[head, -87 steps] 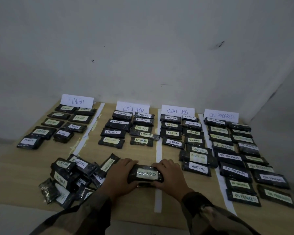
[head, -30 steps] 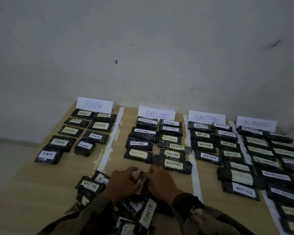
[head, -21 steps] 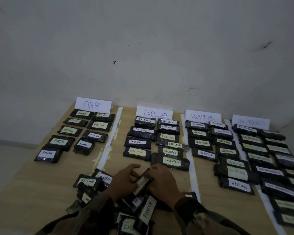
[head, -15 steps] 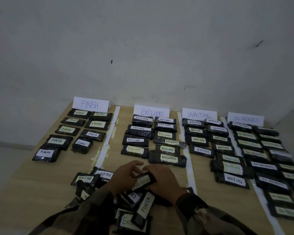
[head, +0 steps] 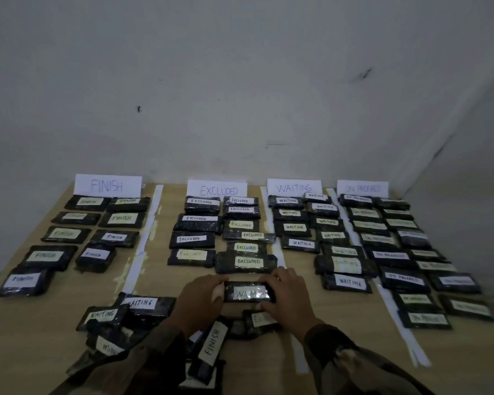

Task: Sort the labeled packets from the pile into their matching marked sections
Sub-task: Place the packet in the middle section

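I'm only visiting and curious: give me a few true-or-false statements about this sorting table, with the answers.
1. The left hand and the right hand hold one packet between them. True.
2. The signs at the back read, left to right, FINISH, WAITING, EXCLUDED, ON PROGRESS. False: the EXCLUDED sign stands second and the WAITING sign third.
3. A packet labelled FINISH lies in the unsorted pile near the person. True.
4. Nothing has been placed in the leftmost section. False: labelled packets lie in two columns below the FINISH sign.
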The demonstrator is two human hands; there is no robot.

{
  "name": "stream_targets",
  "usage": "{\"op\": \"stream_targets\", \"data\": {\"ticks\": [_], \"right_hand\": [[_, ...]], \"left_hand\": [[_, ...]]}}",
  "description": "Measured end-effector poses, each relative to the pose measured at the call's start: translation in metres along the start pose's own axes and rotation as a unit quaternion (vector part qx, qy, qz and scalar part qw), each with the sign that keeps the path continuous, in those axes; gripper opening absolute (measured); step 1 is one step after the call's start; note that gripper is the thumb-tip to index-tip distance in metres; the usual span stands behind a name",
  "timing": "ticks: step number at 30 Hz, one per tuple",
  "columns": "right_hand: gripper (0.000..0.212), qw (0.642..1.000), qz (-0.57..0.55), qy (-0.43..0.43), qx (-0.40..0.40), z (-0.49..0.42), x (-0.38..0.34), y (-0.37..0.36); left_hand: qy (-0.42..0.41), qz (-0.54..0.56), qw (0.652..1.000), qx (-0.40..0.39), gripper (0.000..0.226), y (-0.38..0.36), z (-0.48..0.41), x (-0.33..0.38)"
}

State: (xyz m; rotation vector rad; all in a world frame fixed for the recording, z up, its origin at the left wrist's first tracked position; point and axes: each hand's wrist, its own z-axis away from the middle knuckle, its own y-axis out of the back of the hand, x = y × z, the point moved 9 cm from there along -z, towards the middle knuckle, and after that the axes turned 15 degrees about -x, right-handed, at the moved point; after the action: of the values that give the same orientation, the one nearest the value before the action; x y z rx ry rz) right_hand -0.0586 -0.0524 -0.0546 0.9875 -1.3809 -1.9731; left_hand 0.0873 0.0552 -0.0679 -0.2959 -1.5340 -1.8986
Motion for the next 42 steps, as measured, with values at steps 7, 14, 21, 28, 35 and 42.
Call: {"op": "stream_targets", "data": {"ticks": [7,14,21,28,35,42], "right_hand": [[0.050,0.997,0.010,-0.070,0.028,0.032,0.062,0.007],[0.052,0.991,-0.005,-0.132,-0.002,0.063,0.124,0.001],[0.056,0.985,-0.015,-0.169,-0.022,0.091,0.183,0.008],[0.053,0.984,0.004,-0.172,-0.050,0.097,0.221,0.008],[0.050,0.985,0.014,-0.160,-0.070,0.096,0.245,0.005],[0.036,0.989,0.004,-0.140,-0.040,0.097,0.252,0.009]], "left_hand": [[-0.055,-0.029,0.998,-0.025,0.054,-0.025,-0.028,0.042],[-0.096,-0.076,0.991,-0.046,0.057,-0.056,-0.049,0.090],[-0.137,-0.050,0.989,-0.029,0.048,-0.082,-0.062,0.141],[-0.150,-0.096,0.984,-0.009,0.047,-0.111,-0.065,0.170],[-0.147,-0.131,0.980,0.018,0.054,-0.128,-0.067,0.186],[-0.092,-0.149,0.984,-0.018,0.050,-0.146,-0.070,0.187]]}}
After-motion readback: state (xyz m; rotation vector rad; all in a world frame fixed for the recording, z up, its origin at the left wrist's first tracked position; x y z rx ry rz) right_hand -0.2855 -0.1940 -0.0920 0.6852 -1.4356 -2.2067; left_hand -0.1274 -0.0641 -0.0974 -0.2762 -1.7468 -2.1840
